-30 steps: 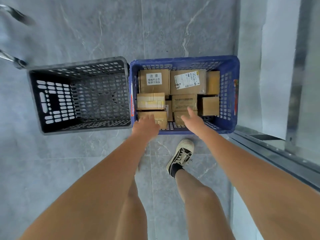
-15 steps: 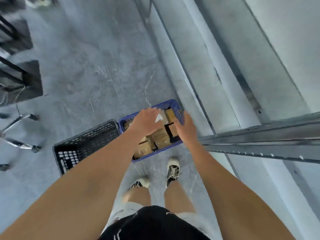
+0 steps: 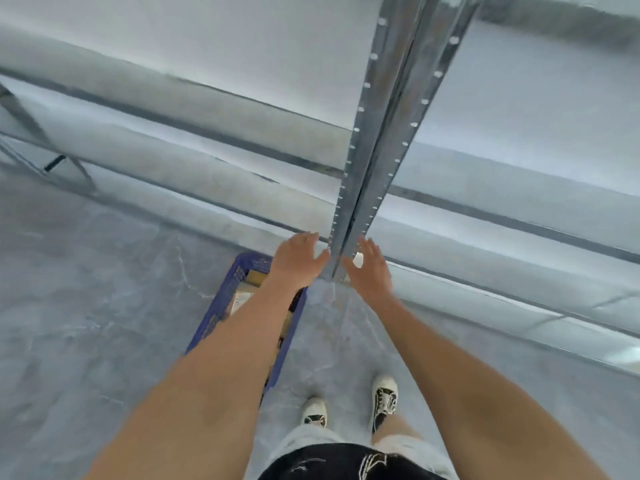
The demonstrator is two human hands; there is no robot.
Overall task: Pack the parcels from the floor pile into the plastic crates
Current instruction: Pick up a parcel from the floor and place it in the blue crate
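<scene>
Both arms stretched out forward, nothing in either hand. Left hand (image 3: 297, 258) hangs over the far end of the blue plastic crate (image 3: 227, 303), fingers relaxed and a bit spread, palm down. Right hand (image 3: 370, 268) is out in front of the foot of the steel shelving upright (image 3: 377, 140), fingers straight and fanned, also holding nothing. The two hands are near each other, one on each side of the upright's base, and I can't tell if either actually touches it. The crate sits on the grey marbled floor (image 3: 97, 306) just left of the person's feet, with its far short end close to the rack's bottom rail. The left forearm covers most of it. Through the gap you can see brown cardboard parcels (image 3: 255, 278) inside, one with a pale label; the count is not readable from here. Rack has perforated posts and white shelf boards (image 3: 242, 53) running across. The person stands upright in white-and-black sneakers (image 3: 384, 398), light shorts and a dark top. Frame is motion-blurred, so fine detail is soft.
</scene>
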